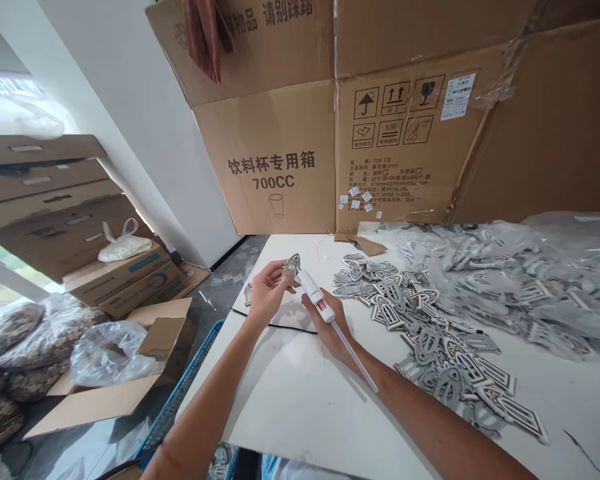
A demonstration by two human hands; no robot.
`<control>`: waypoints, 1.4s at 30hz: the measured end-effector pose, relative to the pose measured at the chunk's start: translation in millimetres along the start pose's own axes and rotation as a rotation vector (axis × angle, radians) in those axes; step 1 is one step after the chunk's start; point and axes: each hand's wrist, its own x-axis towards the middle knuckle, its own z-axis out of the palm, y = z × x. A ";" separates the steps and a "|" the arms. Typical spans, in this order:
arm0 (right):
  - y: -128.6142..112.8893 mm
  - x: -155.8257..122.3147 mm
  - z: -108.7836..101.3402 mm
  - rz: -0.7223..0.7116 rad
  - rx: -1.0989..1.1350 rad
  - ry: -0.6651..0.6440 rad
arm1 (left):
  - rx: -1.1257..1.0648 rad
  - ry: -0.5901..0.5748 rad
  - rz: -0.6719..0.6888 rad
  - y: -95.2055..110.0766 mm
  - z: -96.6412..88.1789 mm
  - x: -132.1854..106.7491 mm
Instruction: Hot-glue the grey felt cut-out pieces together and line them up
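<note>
The left hand (267, 293) is closed on a gray cut-out piece (293, 267) and holds it up over the white desk (300, 413). The right hand (327, 327) grips a white glue gun (316, 297) (at least it looks like one, with a red spot on it and a long thin stick out the back). Its tip is right by the piece. One more piece (248, 293) lies near the left hand. A big heap of pieces (410, 313) sits on the desk to the right, and many more lie in a clear plastic bag (530, 267) past it. So lots are left. I cannot tell if any are done.
</note>
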 end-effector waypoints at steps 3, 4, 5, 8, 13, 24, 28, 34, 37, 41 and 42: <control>2.3 -0.1 0.2 0.010 -0.010 -0.007 | 0.006 -0.002 0.001 1.4 0.7 -0.8; 2.9 0.0 0.2 0.018 -0.011 -0.007 | 0.008 -0.002 0.001 1.9 1.0 -1.0; 3.5 0.3 0.2 0.026 -0.009 -0.007 | 0.010 -0.002 0.000 2.3 1.3 -1.2; 4.1 1.4 0.2 0.041 -0.002 -0.011 | 0.016 0.007 -0.001 2.6 1.9 -1.4; 0.3 1.4 -0.4 0.040 0.008 -0.002 | 0.010 0.012 0.000 0.7 1.3 -1.0; 10.0 0.4 0.7 0.047 -0.034 0.009 | -0.034 -0.010 -0.009 5.2 1.5 -3.8; 12.4 1.2 0.4 0.036 -0.042 0.007 | -0.044 -0.014 -0.014 6.0 2.5 -4.1; 9.6 1.6 -0.2 0.034 -0.041 0.017 | -0.044 -0.017 -0.014 4.2 2.1 -2.7; 7.4 0.8 -0.4 0.021 -0.025 0.022 | -0.034 -0.019 -0.006 2.8 1.7 -2.5; 5.8 0.8 -0.3 -0.009 -0.049 0.038 | 0.022 0.023 0.024 -0.2 2.4 -3.0; 5.8 1.1 -0.1 -0.010 -0.056 0.043 | 0.048 0.038 0.040 -1.3 2.5 -3.2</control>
